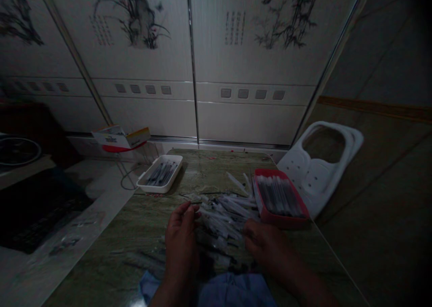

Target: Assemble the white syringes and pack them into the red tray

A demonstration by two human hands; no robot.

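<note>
A loose pile of slim clear tubes with dark parts (222, 214), which look like pens or pen parts, lies across the middle of the table. My left hand (182, 228) is at the pile's left side, thumb and fingertips pinched together; a small dark bit shows at the tips, too dim to name. On the right, my right hand (266, 241) rests low by the pile with curled fingers, and whatever is in them is hidden. Just beyond it stands a red basket (286, 223), packed with similar clear, dark-cored sticks. A white tray (162, 189) at the far left holds thin dark sticks.
The green, marble-patterned table (202, 167) ends near a panelled wall. A white folding chair or stool (320, 172) leans at the right. Behind the left edge, an open carton (119, 138) sits on a red stool (118, 149). Blue cloth (232, 291) shows at the near edge.
</note>
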